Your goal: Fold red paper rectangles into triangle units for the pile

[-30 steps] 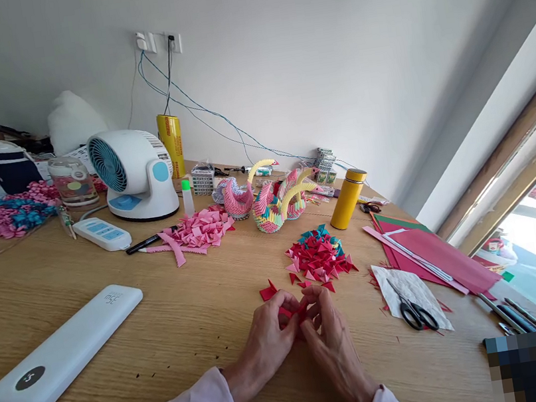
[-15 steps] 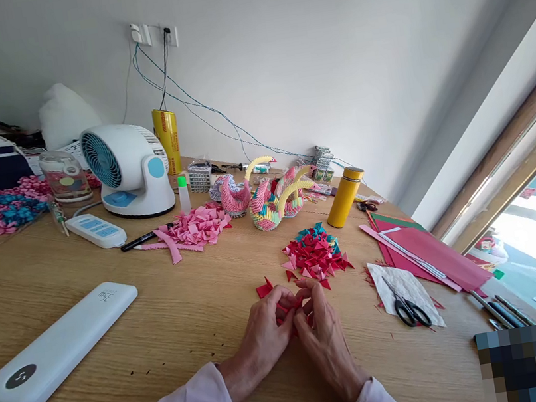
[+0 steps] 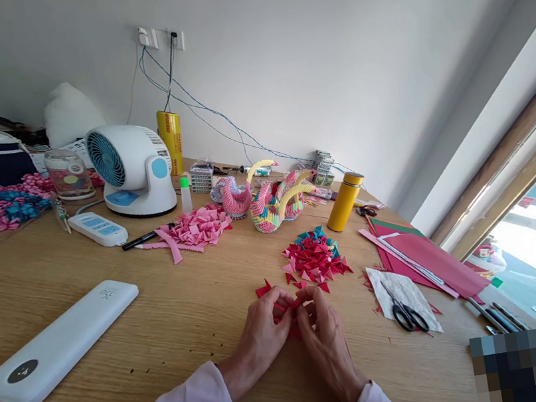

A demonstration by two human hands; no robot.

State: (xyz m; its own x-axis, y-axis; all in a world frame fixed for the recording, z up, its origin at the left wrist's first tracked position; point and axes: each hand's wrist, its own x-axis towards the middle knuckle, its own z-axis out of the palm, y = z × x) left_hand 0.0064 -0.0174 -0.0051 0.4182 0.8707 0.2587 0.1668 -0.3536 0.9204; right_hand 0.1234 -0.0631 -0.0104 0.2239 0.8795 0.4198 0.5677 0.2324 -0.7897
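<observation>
Red paper (image 3: pixel 291 308), a small piece of it, sat pinched between the two hands low in the middle of the view, just above the wooden table (image 3: pixel 176 329). The left hand (image 3: pixel 262 333) and the right hand (image 3: pixel 326 340) met fingertip to fingertip, both closed on the piece, with pale pink sleeves behind them. By the look of it, the step in hand was creasing the piece into a little folded triangle; the next move would call for a firm pinch along the crease and steady fingers, since the piece was small and light. Only slivers of red showed between the fingers (how far the fold had got could not be made out). Touching the table just beyond the left hand lay a loose red triangle (image 3: pixel 264 289), and a little farther on a heap of folded triangles (image 3: pixel 315 258), red with some teal. To the right, scissors (image 3: pixel 405 311) rested on a white scrap, near a stack of red sheets (image 3: pixel 432 254). To the left lay a long white power bank (image 3: pixel 57 343). Farther back stood paper swans (image 3: pixel 273 203), a yellow flask (image 3: pixel 345 201), a pink pile (image 3: pixel 196 228) and a white fan (image 3: pixel 130 171) by the wall.
</observation>
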